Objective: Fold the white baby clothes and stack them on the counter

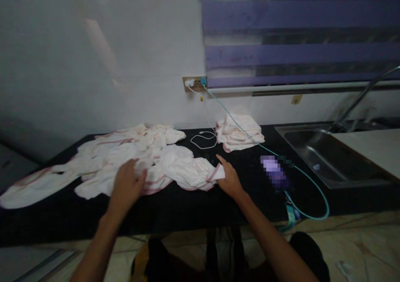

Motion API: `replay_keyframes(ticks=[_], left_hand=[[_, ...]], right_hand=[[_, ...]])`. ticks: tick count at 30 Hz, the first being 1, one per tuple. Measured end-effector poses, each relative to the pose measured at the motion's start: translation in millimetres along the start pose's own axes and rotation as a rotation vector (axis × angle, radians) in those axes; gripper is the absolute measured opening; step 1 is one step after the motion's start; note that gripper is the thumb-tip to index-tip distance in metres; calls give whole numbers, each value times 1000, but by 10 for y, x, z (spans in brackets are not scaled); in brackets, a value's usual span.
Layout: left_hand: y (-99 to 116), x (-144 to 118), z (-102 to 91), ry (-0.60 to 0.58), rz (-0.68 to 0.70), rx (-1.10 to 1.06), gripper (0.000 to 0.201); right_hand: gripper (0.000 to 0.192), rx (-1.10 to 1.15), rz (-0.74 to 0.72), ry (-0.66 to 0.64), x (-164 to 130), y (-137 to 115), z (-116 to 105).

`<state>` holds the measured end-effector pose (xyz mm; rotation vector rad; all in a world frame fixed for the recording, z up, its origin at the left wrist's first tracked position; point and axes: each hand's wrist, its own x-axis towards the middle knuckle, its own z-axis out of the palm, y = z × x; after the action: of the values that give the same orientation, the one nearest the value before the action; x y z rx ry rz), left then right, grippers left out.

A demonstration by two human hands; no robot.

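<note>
My right hand (230, 178) grips the right-hand corner of a crumpled white cloth (187, 167) with a reddish border, its index finger stretched out forward. My left hand (126, 184) is over the loose heap of similar white cloths (106, 159), thumb and index finger apart; its other fingers are hidden. Behind my right hand, towards the wall, sits a folded stack of white cloths (239, 132) with the same reddish edges.
On the black counter (193, 213), a pixelated phone-like object (275, 171) lies right of my right hand, by a teal cable (323, 202). A white cable (203, 147) runs from the wall socket (195, 83). The steel sink (321, 157) and faucet (359, 98) are at right.
</note>
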<state>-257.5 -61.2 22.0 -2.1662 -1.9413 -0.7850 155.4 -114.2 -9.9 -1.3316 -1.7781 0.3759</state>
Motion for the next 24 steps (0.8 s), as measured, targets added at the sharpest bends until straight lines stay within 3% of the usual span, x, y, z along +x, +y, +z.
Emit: replay_keyframes(ticks=[2, 4, 6, 9, 12, 15, 19, 24], left_hand=[[294, -195, 290, -157, 40, 43, 65], [458, -255, 506, -182, -104, 113, 66], [496, -154, 604, -227, -199, 134, 72], [389, 215, 566, -414, -167, 28, 75], [153, 592, 421, -575, -25, -122, 73], [-152, 784, 269, -645, -83, -279, 88], [-423, 872, 205, -618, -169, -442, 95], [-214, 957, 491, -347, -235, -198, 76]], right_hand=[[79, -87, -117, -94, -13, -30, 14], [65, -149, -266, -214, -26, -63, 39], [55, -153, -402, -333, -33, -88, 66], [51, -119, -432, -418, -34, -97, 96], [30, -176, -314, -395, -36, -79, 94], [9, -257, -184, -360, -42, -53, 66], [17, -186, -112, -368, -45, -30, 32], [18, -175, -51, -346, -53, -31, 12]])
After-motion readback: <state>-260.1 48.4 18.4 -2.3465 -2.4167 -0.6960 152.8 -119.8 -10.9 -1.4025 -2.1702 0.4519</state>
